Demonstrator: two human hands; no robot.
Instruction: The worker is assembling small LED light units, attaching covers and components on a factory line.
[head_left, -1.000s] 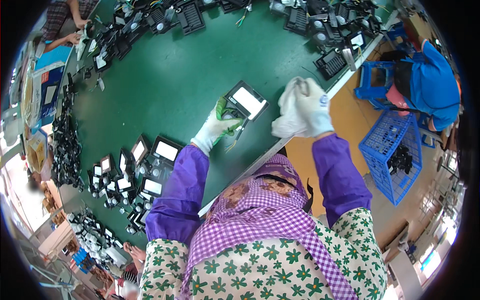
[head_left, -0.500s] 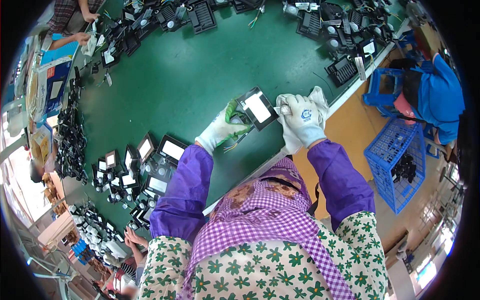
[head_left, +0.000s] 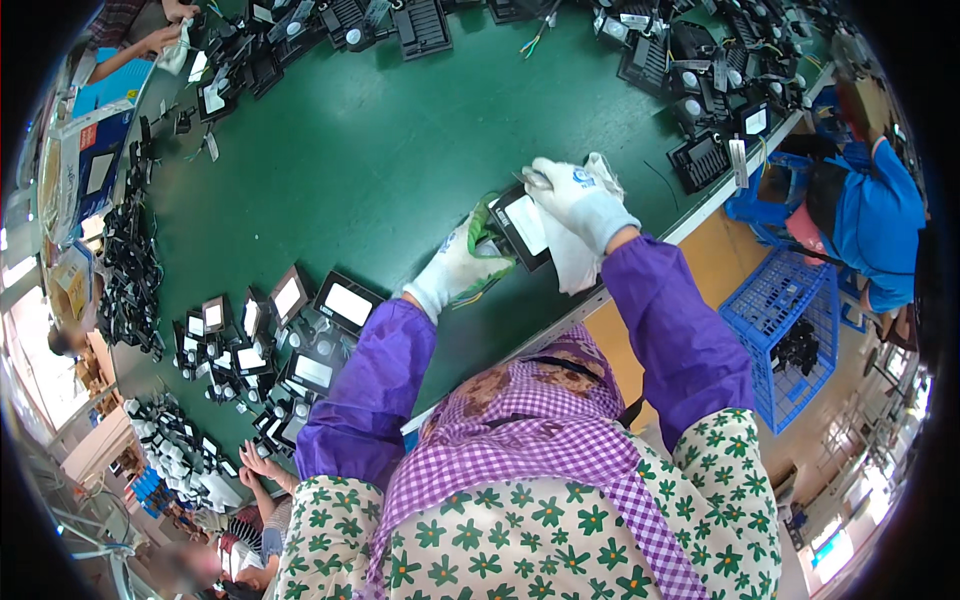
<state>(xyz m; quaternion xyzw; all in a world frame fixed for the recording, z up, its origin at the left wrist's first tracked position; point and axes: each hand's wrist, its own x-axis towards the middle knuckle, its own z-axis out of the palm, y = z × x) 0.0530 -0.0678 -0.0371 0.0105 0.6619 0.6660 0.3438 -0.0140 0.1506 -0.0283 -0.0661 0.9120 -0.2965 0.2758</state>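
Green tabletop [head_left: 380, 170] spreads beneath a black-framed sensor floodlight [head_left: 524, 224], which is held tilted near the table's front edge with its pale panel facing up. The gloved left hand [head_left: 465, 262] keeps its hold on the sensor end, thumb and fingers curled round it, much as half a second ago. The gloved right hand [head_left: 580, 195] has changed more: earlier it was just to the right of the floodlight, and now it reaches over the lamp's upper right corner, fingers bunched on a white cloth [head_left: 572, 262] that overlaps the frame's right side. How firmly the cloth presses cannot be told.

Left of the floodlight and nearer the wearer, a cluster of similar lamps [head_left: 252, 358] lies on the table, most with panels up. Beyond the floodlight, along the far side, more lamps are heaped, including one showing its ribbed black back [head_left: 420, 28]. Right of it, past the table edge, are an orange-yellow floor [head_left: 735, 240], a blue plastic crate [head_left: 745, 335] holding black parts [head_left: 797, 347], and a co-worker in blue [head_left: 880, 225]. Far left of it stands a blue carton [head_left: 100, 175]; a co-worker's hands [head_left: 160, 40] show above that.
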